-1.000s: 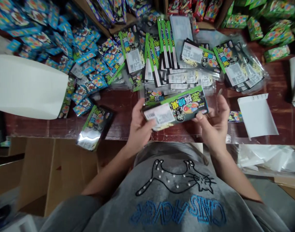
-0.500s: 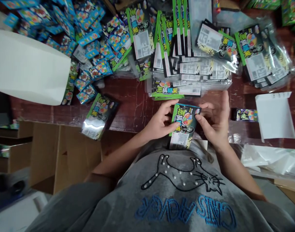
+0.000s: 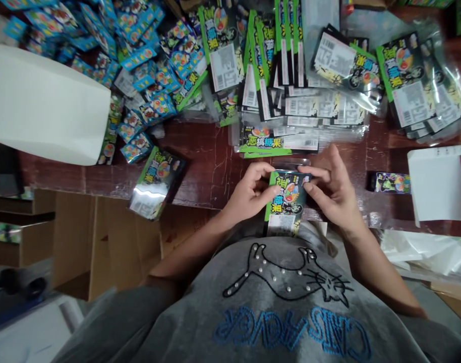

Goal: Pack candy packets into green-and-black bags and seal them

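Close to my body, at the table's front edge, both hands hold one black and green candy packet [image 3: 287, 201] in a clear plastic sleeve. My left hand [image 3: 253, 191] grips its left side, thumb on the printed front and fingers curled at the upper corner. At the upper right corner my right hand [image 3: 334, 196] pinches the packet between thumb and fingers, with one finger raised away. A clear flap [image 3: 291, 163] sticks out beyond the packet's top edge. Beyond my hands lies a pile of similar black and green packets [image 3: 261, 141] in clear sleeves.
Small blue boxes [image 3: 139, 53] are heaped at the back left, beside a large white container [image 3: 45, 106]. A single packet [image 3: 155, 181] lies left of my hands. To the right are a white open tray [image 3: 438, 186] and a small dark box [image 3: 391, 182]. Cardboard boxes [image 3: 120, 242] stand below the table.
The packet has shifted slightly down, and a clear flap now shows above its top edge. My right fingers have moved lower and closer along the packet's top. The view has shifted a little.
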The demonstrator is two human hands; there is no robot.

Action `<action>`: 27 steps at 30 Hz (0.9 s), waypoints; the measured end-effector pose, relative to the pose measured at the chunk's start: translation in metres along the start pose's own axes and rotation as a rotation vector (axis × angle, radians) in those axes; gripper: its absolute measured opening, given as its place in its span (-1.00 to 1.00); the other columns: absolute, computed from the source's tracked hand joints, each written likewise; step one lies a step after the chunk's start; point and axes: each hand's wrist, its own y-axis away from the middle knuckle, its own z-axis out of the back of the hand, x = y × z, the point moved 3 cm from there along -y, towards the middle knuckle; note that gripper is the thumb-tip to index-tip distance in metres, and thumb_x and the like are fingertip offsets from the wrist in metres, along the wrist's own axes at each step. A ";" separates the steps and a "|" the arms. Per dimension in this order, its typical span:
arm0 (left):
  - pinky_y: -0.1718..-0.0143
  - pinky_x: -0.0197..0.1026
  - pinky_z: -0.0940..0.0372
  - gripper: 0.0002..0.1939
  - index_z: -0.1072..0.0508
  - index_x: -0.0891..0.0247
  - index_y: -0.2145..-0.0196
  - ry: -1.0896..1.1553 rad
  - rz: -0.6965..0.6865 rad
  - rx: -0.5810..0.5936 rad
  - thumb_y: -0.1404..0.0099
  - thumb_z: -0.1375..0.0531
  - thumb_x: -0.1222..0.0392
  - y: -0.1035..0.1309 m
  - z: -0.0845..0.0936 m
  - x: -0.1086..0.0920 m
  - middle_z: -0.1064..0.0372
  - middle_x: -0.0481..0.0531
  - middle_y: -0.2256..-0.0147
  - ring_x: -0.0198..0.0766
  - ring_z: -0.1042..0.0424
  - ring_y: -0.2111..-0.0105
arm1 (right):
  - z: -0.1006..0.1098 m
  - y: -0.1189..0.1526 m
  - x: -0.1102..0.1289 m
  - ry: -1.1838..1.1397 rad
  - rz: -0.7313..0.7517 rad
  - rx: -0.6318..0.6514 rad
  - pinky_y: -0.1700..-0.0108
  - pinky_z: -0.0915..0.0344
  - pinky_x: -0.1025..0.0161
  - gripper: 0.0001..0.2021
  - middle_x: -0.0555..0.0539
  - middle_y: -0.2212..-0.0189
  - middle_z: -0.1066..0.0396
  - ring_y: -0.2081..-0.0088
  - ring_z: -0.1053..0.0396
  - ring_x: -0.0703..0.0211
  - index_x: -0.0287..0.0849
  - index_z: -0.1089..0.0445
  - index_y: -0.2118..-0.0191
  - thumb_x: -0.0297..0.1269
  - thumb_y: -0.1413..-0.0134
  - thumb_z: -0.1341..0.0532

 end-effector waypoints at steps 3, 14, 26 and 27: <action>0.00 -0.18 -0.48 -0.83 -0.42 0.18 0.10 -0.025 -0.038 -0.020 -0.53 -0.28 0.05 -0.013 0.005 -0.002 -0.58 0.10 -0.02 -0.20 -0.58 -0.04 | -0.002 -0.001 -0.001 0.086 0.044 -0.059 -0.03 -0.65 -0.03 0.05 -0.15 -0.46 -0.29 0.06 -0.61 0.04 0.36 0.58 -0.62 0.01 -0.43 -0.28; 0.05 -0.17 -0.51 -0.77 -0.66 0.24 0.21 -0.080 0.105 0.051 -0.39 -0.40 0.01 -0.027 0.005 -0.025 -0.70 0.09 0.13 -0.21 -0.65 0.14 | 0.006 -0.005 0.028 0.115 0.033 -0.047 -0.09 -0.63 -0.11 -0.10 -0.04 0.10 -0.62 0.07 -0.64 0.00 0.22 0.24 -0.63 -0.08 -0.41 -0.30; 0.09 -0.17 -0.55 -0.83 -0.69 0.23 0.20 -0.042 0.153 0.157 -0.34 -0.43 0.09 -0.040 0.008 -0.038 -0.71 0.05 0.19 -0.24 -0.66 0.21 | 0.016 -0.013 0.026 0.054 -0.074 -0.042 0.02 -0.66 -0.01 -0.05 0.02 0.19 -0.66 0.16 -0.66 0.06 0.19 0.19 -0.63 0.00 -0.35 -0.37; 0.05 -0.17 -0.56 -0.82 -0.69 0.23 0.18 -0.018 0.133 0.172 -0.32 -0.44 0.10 -0.038 0.008 -0.036 -0.72 0.06 0.15 -0.23 -0.68 0.17 | 0.019 -0.010 0.031 0.069 -0.077 -0.026 -0.01 -0.65 -0.03 -0.08 0.00 0.16 -0.67 0.11 -0.66 0.04 0.20 0.16 -0.63 0.00 -0.36 -0.35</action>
